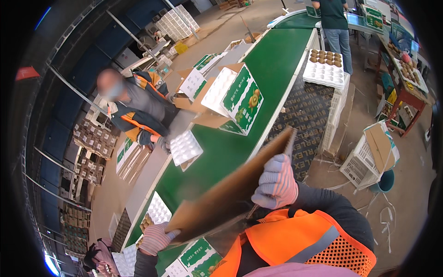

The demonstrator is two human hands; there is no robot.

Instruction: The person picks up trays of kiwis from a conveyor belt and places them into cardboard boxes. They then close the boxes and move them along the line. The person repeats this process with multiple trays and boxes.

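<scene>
A brown cardboard piece point(221, 204), partly blurred, slants across my front above the green conveyor belt. In a striped glove, my left hand point(157, 237) grips its lower left end. My right hand point(277, 181), gloved alike, is closed around its upper right part. Beyond the cardboard, an open green and white printed carton point(244, 100) stands on the belt with white molded trays point(219, 91) inside. Beside my left hand lie a white tray point(159, 209) and some kiwifruit point(146, 221). Another printed carton point(197, 258) is partly visible below the cardboard.
Across the belt point(221, 145), a masked co-worker point(138, 104) touches a white tray point(186, 148). Stacked trays with kiwifruit point(325, 71) stand right of the belt. A white plastic crate point(363, 162) and a blue bucket point(385, 181) are on the floor at right. Another person stands at the far end.
</scene>
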